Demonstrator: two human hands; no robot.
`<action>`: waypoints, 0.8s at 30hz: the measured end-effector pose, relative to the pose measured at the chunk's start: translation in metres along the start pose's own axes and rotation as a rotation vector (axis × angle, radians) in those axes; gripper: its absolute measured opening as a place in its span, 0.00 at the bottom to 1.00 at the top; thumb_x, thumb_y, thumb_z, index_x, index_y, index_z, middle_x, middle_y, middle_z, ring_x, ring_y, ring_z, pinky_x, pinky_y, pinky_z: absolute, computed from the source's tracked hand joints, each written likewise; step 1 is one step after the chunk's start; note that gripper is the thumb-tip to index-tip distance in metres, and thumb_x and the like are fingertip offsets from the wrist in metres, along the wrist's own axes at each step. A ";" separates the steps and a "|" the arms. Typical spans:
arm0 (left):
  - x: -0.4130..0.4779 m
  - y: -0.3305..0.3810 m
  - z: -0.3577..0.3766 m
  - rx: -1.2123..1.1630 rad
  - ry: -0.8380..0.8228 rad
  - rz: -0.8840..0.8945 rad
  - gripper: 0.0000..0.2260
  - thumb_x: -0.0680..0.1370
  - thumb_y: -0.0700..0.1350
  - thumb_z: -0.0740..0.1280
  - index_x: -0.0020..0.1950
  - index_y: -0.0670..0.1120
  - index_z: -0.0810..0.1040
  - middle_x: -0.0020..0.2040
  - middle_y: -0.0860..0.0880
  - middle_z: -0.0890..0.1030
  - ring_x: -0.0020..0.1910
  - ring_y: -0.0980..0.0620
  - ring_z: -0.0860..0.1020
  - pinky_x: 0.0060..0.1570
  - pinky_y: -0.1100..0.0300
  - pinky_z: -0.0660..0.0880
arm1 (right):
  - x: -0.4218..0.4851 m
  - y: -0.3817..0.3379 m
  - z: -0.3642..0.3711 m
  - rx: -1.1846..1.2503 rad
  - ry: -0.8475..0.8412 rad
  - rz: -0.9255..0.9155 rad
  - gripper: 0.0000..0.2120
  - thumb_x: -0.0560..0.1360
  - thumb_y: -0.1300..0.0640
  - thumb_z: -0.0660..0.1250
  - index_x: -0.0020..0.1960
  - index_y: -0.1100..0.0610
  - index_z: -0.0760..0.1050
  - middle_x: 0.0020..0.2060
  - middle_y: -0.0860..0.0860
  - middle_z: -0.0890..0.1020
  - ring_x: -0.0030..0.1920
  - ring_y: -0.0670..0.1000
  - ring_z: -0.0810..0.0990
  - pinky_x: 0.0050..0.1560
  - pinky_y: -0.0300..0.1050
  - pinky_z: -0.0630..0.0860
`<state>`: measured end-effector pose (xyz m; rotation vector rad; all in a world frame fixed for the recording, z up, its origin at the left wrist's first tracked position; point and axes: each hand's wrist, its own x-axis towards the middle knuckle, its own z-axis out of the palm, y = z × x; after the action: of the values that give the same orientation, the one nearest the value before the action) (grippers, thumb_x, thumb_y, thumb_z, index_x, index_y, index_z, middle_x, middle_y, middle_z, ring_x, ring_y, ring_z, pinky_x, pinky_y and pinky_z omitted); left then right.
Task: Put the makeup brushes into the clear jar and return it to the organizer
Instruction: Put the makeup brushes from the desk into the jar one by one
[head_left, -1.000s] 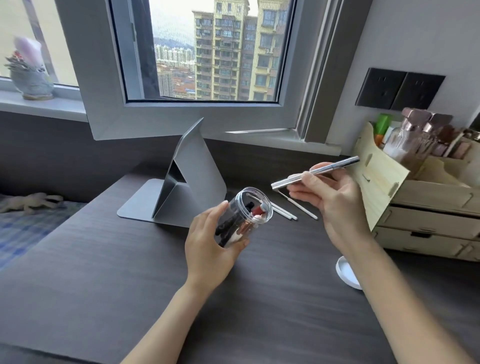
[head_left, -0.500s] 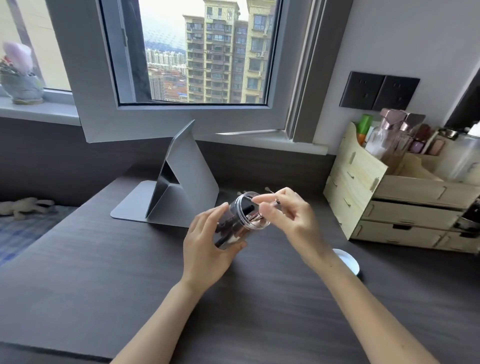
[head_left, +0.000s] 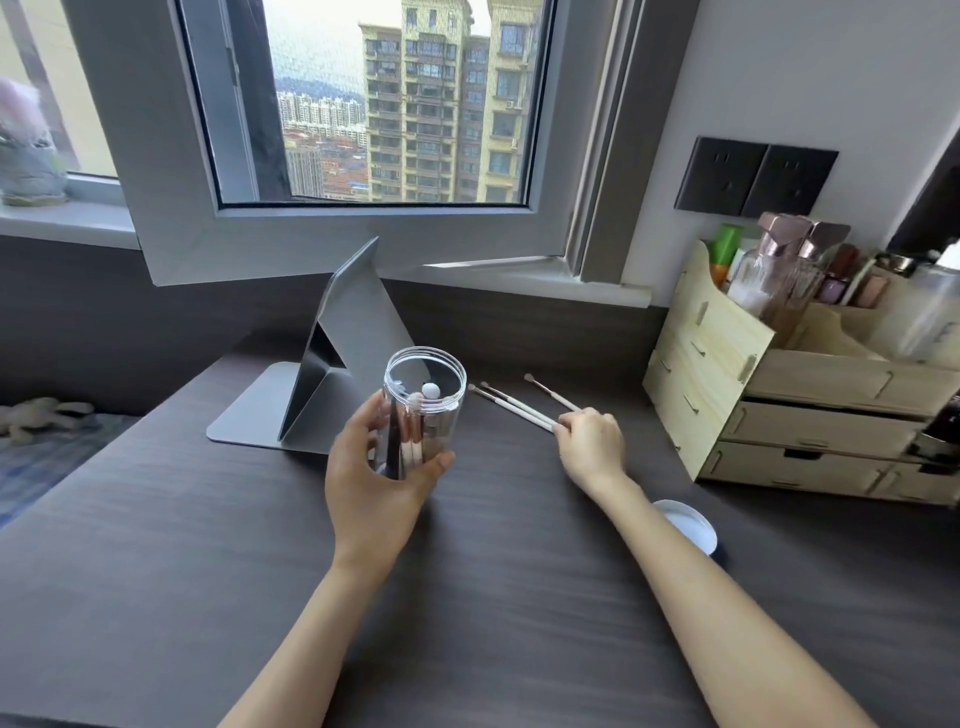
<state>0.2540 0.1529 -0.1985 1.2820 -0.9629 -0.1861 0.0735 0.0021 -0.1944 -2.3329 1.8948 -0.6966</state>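
Clear plastic, the jar (head_left: 423, 410) stands upright in my left hand (head_left: 376, 478), wrapped round its lower wall, while just right my right hand (head_left: 592, 441) pinches the near ends of the brushes (head_left: 514, 408) lying on open desk (head_left: 156, 571), the organizer (head_left: 727, 374) beyond.

Your left hand (head_left: 374, 483) and the upright clear jar (head_left: 422, 410) block the tabletop (head_left: 156, 545) centre; the jar's mouth is open from above. Behind it stands the folded grey stand (head_left: 332, 374). Your right hand (head_left: 592, 444) rests at the near ends of the three loose brushes (head_left: 511, 405). The wooden organizer (head_left: 727, 374) walls off the right, the white lid (head_left: 685, 525) lies by your right forearm, and bare tabletop runs wide on the left.
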 end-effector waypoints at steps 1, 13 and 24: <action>0.001 -0.001 0.000 0.002 -0.001 -0.002 0.34 0.57 0.53 0.78 0.61 0.60 0.71 0.56 0.50 0.80 0.54 0.46 0.78 0.57 0.47 0.74 | 0.006 -0.001 0.006 -0.073 -0.032 0.011 0.16 0.79 0.53 0.57 0.56 0.60 0.79 0.56 0.59 0.79 0.58 0.62 0.73 0.54 0.49 0.71; 0.000 0.000 0.001 0.117 0.006 0.084 0.34 0.59 0.43 0.80 0.63 0.48 0.73 0.56 0.51 0.78 0.56 0.51 0.75 0.57 0.55 0.73 | 0.052 -0.010 0.002 -0.121 -0.290 0.141 0.14 0.71 0.60 0.66 0.56 0.59 0.78 0.54 0.56 0.82 0.56 0.59 0.79 0.52 0.45 0.76; -0.003 0.001 0.004 0.170 -0.020 0.135 0.34 0.59 0.41 0.81 0.62 0.48 0.73 0.53 0.62 0.73 0.55 0.55 0.74 0.55 0.70 0.69 | -0.019 -0.035 -0.099 1.373 -0.100 0.045 0.06 0.73 0.69 0.67 0.39 0.62 0.74 0.33 0.59 0.82 0.32 0.52 0.83 0.32 0.39 0.81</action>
<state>0.2486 0.1521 -0.1990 1.3660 -1.0965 -0.0126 0.0655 0.0518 -0.0998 -1.3430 0.8233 -1.2577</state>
